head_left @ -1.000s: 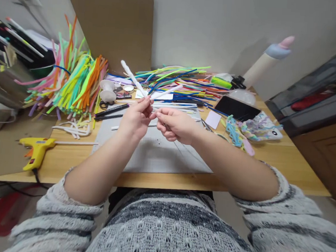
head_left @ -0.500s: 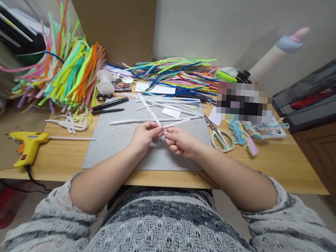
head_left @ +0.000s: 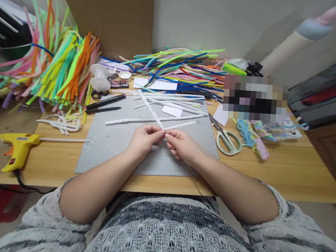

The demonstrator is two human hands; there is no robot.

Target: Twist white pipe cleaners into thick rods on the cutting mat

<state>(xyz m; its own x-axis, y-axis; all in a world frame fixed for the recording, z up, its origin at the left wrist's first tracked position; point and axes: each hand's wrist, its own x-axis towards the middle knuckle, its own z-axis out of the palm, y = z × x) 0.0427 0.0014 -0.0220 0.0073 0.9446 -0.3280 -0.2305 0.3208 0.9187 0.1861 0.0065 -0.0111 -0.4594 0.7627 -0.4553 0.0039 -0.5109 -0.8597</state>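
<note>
A twisted white fuzzy stem (head_left: 151,108) runs up and left from the pinched fingertips of my left hand (head_left: 146,140). My right hand (head_left: 182,144) is pinched close beside it, at the lower end of another white stem (head_left: 181,125) that slants up to the right. The fingertips of both hands nearly meet where the two stems come together. A thin wire or thread trails below my right hand. Beyond the hands, a long white stem (head_left: 128,121) lies across the grey mat (head_left: 97,148).
Yellow glue gun (head_left: 21,146) and white offcuts (head_left: 61,122) lie left, below bundled coloured stems (head_left: 57,64). Black pens (head_left: 106,101) rest on the mat's upper left. Scissors (head_left: 228,141) lie right. Loose coloured stems (head_left: 183,71) are piled at the back.
The view has shifted slightly, so the table items appear nearer and more spread out. Both hands remain pinched together at the stems, with little visible movement.
</note>
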